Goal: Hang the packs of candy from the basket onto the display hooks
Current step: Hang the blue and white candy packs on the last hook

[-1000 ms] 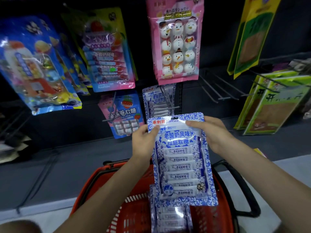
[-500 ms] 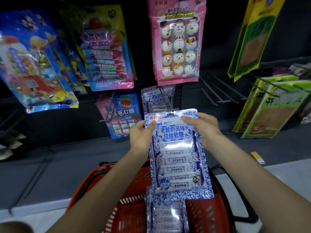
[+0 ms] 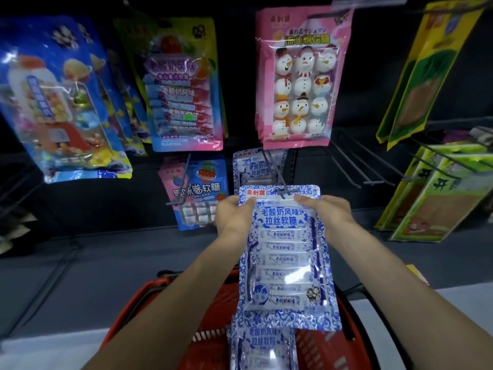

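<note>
The blue-and-white candy pack (image 3: 285, 263) is held up in front of the shelf, above the red basket (image 3: 165, 303). The left hand (image 3: 232, 217) pinches its top left corner, with the thumb on the front. The right hand (image 3: 330, 212) holds its upper right edge. Both grips are tight on the pack. The other fingers are behind the pack and cannot be seen.

The hole at the top of the pack is right at the tip of a black wire hook (image 3: 278, 177). It is hard to tell if the hook goes through the hole or only touches it. More packs of the same kind (image 3: 253, 166) hang farther back on that hook, half hidden by the held pack.

In the basket, more blue-and-white packs (image 3: 262, 348) show, cut off by the bottom edge. The held pack and both arms hide most of the basket.

Just left of the hook hangs a strawberry candy pack (image 3: 200, 190). Above is a pink snowman pack (image 3: 298, 84). To the right, thin wire hooks (image 3: 354, 161) stick out, and green and yellow packs (image 3: 437, 204) hang past them. On the far left, a big blue pack (image 3: 53, 102) looks blurry.
</note>
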The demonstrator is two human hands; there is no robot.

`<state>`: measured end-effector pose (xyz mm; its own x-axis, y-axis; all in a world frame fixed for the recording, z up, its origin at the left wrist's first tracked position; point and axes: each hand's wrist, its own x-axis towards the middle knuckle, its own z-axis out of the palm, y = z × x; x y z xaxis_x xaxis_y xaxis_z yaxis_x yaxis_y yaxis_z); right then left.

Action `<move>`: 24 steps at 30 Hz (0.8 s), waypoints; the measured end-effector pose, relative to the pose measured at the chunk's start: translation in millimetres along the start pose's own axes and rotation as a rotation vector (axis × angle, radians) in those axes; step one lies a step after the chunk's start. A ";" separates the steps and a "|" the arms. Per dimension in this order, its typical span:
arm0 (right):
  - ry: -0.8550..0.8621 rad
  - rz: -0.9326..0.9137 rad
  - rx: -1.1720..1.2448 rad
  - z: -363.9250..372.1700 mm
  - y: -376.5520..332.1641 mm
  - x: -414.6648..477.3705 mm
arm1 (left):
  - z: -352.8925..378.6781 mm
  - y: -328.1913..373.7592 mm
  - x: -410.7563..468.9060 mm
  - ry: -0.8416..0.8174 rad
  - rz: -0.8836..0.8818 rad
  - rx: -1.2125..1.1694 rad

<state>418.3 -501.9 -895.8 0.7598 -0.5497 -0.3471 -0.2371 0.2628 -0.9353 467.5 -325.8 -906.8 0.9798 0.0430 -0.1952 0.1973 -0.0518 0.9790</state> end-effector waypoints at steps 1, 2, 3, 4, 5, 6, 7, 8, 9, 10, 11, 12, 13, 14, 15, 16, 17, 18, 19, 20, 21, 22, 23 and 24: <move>-0.014 0.028 0.003 1.7 1.2 7.5 | 0.8 1.6 4.8 0.010 -0.005 0.006; -0.027 0.047 0.008 3.0 5.1 19.3 | 1.6 3.5 9.5 0.025 -0.010 0.013; -0.049 0.056 0.014 3.8 10.7 34.6 | 2.6 4.2 16.5 0.035 -0.012 0.016; -0.064 0.051 0.026 3.6 22.1 60.8 | 3.5 5.4 23.1 0.044 -0.010 0.021; -0.078 0.039 0.034 4.9 29.0 81.5 | 4.5 6.1 30.2 0.053 -0.005 0.014; -0.077 0.029 0.022 8.7 25.9 86.1 | 5.5 6.4 37.7 0.066 0.001 0.004; -0.064 0.019 0.012 16.2 13.5 73.9 | 7.1 5.7 44.8 0.083 0.001 -0.012; -0.043 0.006 -0.005 20.9 4.7 67.6 | 8.8 5.7 50.1 0.095 -0.005 -0.011; -0.015 -0.002 -0.026 27.0 -5.3 59.3 | 10.7 5.0 55.7 0.107 -0.004 -0.003; 0.003 -0.005 -0.038 30.5 -12.5 53.8 | 13.2 4.6 59.0 0.119 0.001 0.004; 0.015 -0.014 -0.040 33.2 -15.5 58.3 | 15.9 4.8 63.1 0.130 0.006 0.006; 0.022 -0.030 -0.042 34.8 -16.2 66.4 | 19.3 5.1 67.2 0.144 0.006 0.007; 0.023 -0.046 -0.049 36.3 -17.1 73.7 | 23.2 5.2 72.1 0.163 0.003 0.005; 0.021 -0.067 -0.059 38.5 -17.0 81.9 | 27.2 5.1 77.2 0.179 0.002 -0.005; 0.008 -0.084 -0.072 40.6 -18.0 87.2 | 31.6 4.5 82.0 0.190 0.008 -0.024; 0.007 -0.087 -0.078 42.7 -17.9 94.0 | 35.7 3.9 86.1 0.202 0.019 -0.047; 0.015 -0.089 -0.083 44.3 -18.2 101.2 | 39.7 3.2 89.9 0.215 0.027 -0.067; 0.020 -0.095 -0.097 45.8 -18.5 107.0 | 43.5 1.8 94.2 0.228 0.030 -0.081; 0.012 -0.101 -0.113 47.6 -18.1 113.0 | 46.5 0.7 98.1 0.237 0.027 -0.093; -0.002 -0.109 -0.129 49.7 -17.7 118.8 | 49.4 0.2 102.1 0.247 0.028 -0.107; -0.013 -0.123 -0.142 51.9 -17.7 123.3 | 52.1 0.3 105.7 0.257 0.032 -0.117; -0.013 -0.136 -0.152 54.0 -17.9 128.5 | 54.7 0.4 109.9 0.269 0.035 -0.122; 0.000 -0.154 -0.156 56.0 -19.2 132.5 | 57.4 0.9 114.0 0.279 0.038 -0.124; 0.015 -0.167 -0.150 58.6 -20.5 135.2 | 59.9 1.9 117.7 0.288 0.048 -0.127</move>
<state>561.5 -535.1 -919.5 0.7874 -0.5877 -0.1860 -0.1969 0.0462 -0.9793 585.1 -380.6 -931.5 0.9351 0.3248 -0.1415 0.1277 0.0636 0.9898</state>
